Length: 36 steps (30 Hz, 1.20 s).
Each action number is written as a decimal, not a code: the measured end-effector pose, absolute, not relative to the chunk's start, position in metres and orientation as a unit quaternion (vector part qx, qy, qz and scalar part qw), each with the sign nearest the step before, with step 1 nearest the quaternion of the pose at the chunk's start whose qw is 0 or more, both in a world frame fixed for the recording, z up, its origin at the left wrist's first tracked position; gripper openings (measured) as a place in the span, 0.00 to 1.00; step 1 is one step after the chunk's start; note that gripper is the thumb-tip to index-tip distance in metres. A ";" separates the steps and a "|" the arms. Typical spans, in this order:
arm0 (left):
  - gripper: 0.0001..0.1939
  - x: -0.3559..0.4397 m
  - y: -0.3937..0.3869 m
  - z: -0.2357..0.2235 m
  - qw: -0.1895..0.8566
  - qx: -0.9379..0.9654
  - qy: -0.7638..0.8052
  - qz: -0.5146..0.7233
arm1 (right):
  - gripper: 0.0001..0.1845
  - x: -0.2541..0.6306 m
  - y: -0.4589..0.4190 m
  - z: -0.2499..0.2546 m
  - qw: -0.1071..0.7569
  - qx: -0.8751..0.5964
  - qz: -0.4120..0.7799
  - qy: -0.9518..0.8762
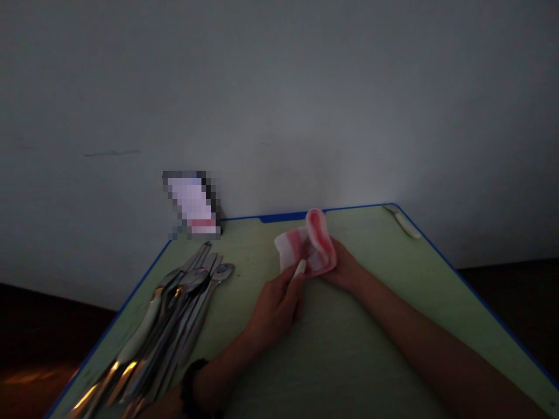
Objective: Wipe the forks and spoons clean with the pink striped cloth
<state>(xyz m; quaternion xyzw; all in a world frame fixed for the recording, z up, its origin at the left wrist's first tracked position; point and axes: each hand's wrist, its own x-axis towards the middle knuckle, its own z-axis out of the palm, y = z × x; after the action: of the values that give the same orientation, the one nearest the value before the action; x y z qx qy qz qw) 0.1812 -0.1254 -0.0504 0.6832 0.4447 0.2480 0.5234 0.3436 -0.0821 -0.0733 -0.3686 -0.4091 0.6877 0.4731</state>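
My left hand is closed round a thin white handle whose far end goes into a pink and white striped cloth. What is at the handle's end is hidden by the cloth. My right hand grips the cloth from the right, with the fabric bunched over its fingers. Both hands rest low over the middle of a pale green table with a blue edge. The scene is dim.
A pile of several metal spoons and utensils lies at the table's left side. One white-handled utensil sits at the far right corner. A blurred-out object leans against the grey wall behind the table.
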 end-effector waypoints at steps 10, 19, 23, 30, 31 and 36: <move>0.16 0.182 -0.123 -0.056 0.517 0.688 0.435 0.266 | 0.19 0.336 -0.087 -0.075 0.539 -0.468 0.523 -0.466; 0.17 0.182 -0.121 -0.054 0.480 0.720 0.435 0.250 | 0.24 0.338 -0.088 -0.071 0.498 -0.577 0.319 -0.564; 0.17 0.182 -0.120 -0.055 0.468 0.734 0.424 0.248 | 0.25 0.345 -0.086 -0.069 0.465 -0.571 0.322 -0.595; 0.16 0.183 -0.119 -0.053 0.421 0.759 0.424 0.259 | 0.26 0.357 -0.084 -0.071 0.452 -0.565 0.377 -0.578; 0.16 0.183 -0.119 -0.053 0.421 0.760 0.420 0.262 | 0.26 0.358 -0.083 -0.072 0.458 -0.550 0.414 -0.562; 0.17 0.179 -0.124 -0.053 0.462 0.743 0.405 0.265 | 0.21 0.370 -0.073 -0.079 0.587 -0.444 0.569 -0.365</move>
<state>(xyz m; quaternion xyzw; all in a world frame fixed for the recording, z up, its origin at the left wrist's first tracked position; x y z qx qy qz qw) 0.1793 -0.1242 -0.0531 0.7430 0.4049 0.2655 0.4620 0.3704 -0.0734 -0.0785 -0.4444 -0.3651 0.5694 0.5874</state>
